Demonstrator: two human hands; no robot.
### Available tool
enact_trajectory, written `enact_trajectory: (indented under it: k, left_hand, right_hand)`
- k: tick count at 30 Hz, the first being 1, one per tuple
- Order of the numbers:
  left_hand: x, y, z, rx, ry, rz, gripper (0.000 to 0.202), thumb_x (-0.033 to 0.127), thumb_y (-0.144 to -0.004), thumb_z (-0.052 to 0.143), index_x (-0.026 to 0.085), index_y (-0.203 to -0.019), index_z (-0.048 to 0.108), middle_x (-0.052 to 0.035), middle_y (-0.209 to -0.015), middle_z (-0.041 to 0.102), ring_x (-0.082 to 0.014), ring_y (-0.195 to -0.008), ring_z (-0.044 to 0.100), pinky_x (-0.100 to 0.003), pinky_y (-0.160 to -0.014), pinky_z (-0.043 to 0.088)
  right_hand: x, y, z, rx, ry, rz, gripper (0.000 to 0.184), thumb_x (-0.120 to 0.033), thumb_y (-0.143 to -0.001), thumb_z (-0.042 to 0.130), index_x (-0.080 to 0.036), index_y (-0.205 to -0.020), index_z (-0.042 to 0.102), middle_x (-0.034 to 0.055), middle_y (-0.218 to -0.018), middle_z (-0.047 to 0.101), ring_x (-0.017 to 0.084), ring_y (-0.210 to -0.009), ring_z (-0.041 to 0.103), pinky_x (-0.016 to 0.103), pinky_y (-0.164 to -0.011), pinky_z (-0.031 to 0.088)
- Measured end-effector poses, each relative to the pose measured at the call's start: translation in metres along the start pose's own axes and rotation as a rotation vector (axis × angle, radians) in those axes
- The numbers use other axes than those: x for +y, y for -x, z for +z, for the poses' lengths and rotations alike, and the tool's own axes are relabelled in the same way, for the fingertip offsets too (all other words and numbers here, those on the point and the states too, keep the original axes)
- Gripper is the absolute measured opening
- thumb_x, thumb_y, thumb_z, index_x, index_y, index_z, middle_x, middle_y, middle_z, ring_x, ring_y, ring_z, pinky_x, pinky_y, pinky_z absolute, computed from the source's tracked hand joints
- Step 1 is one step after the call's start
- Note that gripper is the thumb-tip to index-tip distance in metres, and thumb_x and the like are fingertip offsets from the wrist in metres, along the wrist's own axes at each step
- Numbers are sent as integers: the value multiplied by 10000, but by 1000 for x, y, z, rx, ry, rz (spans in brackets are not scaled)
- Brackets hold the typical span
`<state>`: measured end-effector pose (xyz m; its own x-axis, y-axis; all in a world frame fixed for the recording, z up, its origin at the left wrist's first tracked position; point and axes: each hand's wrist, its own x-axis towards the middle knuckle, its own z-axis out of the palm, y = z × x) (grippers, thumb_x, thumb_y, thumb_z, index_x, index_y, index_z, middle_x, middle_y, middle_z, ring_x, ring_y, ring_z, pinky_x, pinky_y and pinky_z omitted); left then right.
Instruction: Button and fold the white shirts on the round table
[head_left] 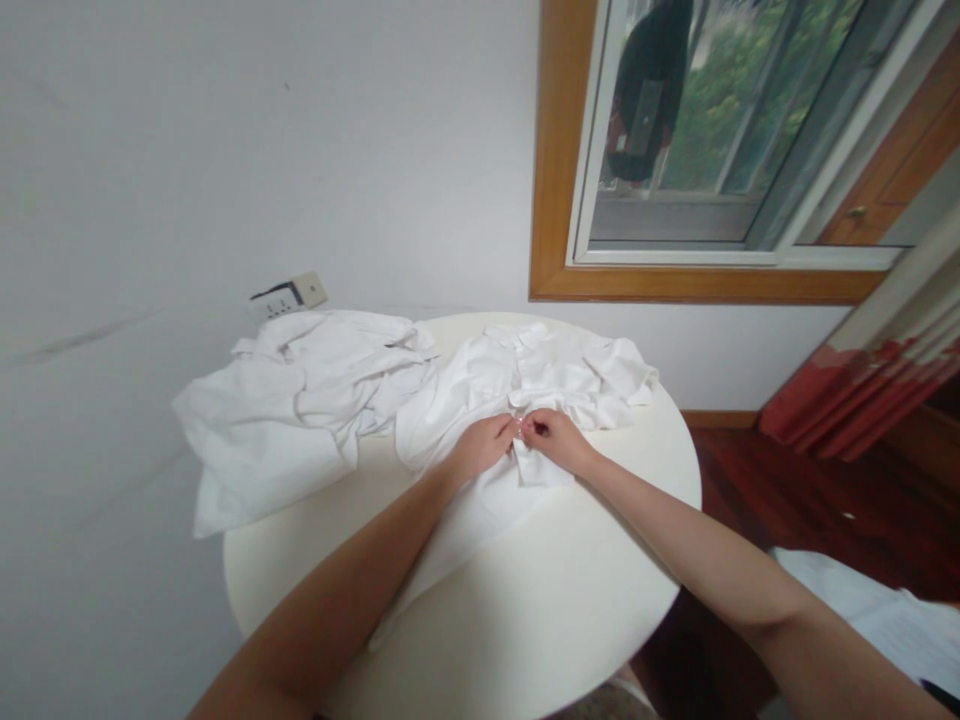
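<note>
A white shirt (480, 385) lies rumpled across the round table, its collar toward the wall and one sleeve spread to the right. My left hand (484, 447) is closed on the front edge of the shirt, near its middle. Right beside it, my right hand (553, 440) pinches the same strip of cloth with thumb and finger. The fingertips of both hands almost meet there. Whether a button lies between them is too small to tell. The shirt's lower part trails toward me under my left forearm.
More white clothing (300, 400) is heaped at the left, hanging over the edge of the white round table (525, 600). Behind it are a wall socket (277, 300) and a wood-framed window (555, 280). A red and beige curtain (847, 390) hangs at the right. White cloth (877, 610) lies low at the right.
</note>
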<state>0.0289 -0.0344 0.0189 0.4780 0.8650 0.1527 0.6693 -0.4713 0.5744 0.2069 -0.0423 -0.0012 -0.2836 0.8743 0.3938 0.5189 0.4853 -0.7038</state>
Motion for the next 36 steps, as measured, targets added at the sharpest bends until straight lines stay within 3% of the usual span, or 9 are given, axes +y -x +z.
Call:
enact_trajectory:
  k: [7,14,18,25,31,36]
  left_hand:
    - [1,-1,2,23,-44,8,353,397,-921,363,206,-801,634,2,-694,647,-151,-691,581,-235,-644,396]
    - [-4,-3,5,67,51,-51,307,320,-899,388,202,-837,664,-11,-732,672,-162,-733,594,-247,-692,430]
    - [-9,-6,8,68,124,-57,323,316,-903,360,188,-778,628,6,-644,620,-146,-656,571,-242,-647,421]
    - [-12,-5,10,96,240,63,324,322,-899,357,190,-637,495,31,-573,539,-115,-573,513,-227,-605,392]
    - [-14,-5,17,177,232,93,311,322,-903,361,183,-699,550,16,-625,565,-126,-617,533,-234,-617,395]
    - [-9,-6,16,137,280,19,299,297,-881,368,185,-664,541,21,-591,557,-122,-590,523,-228,-587,392]
  right_hand:
    - [-8,2,4,48,166,-18,60,-167,-777,588,-185,-722,601,5,-713,580,131,-666,511,239,-650,376]
    - [-1,0,3,12,20,18,24,-194,-752,624,-185,-741,605,-27,-676,562,114,-633,498,227,-629,379]
    - [-3,1,-1,-35,-21,-8,76,-245,-809,583,-185,-763,586,-38,-672,539,106,-619,479,218,-608,364]
    - [-16,1,-3,-66,141,-71,362,-351,-992,327,-188,-723,507,-8,-690,531,128,-680,494,242,-664,360]
    - [-23,2,0,-51,381,-40,345,-337,-1010,284,-190,-797,510,19,-770,574,152,-746,521,261,-706,352]
    - [-26,5,1,-29,475,-36,327,-325,-1010,280,-188,-845,527,45,-846,594,170,-821,533,275,-753,355]
